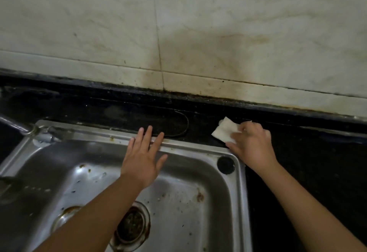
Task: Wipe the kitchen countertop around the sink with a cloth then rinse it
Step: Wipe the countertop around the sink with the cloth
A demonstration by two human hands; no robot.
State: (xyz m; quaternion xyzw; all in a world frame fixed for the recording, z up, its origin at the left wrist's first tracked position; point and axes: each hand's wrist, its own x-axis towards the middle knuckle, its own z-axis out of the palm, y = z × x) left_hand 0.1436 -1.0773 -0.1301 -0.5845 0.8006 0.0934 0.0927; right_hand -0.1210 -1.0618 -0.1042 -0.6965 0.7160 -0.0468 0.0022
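Observation:
A small white folded cloth (224, 131) lies on the black countertop (309, 158) just behind the sink's far right corner. My right hand (251, 144) presses down on its right part, fingers curled over it. My left hand (144, 155) hovers over the steel sink's back rim (190, 145), fingers spread and holding nothing. The stainless sink basin (178, 192) is stained, with specks of dirt and a round drain strainer (131, 226) at the bottom.
A metal tap base and spout (29, 130) sit at the sink's far left corner. A round black plug hole (225, 164) marks the sink's right corner. A stained pale tiled wall (178, 33) rises behind the counter. A thin curved wire (185, 123) lies on the back strip.

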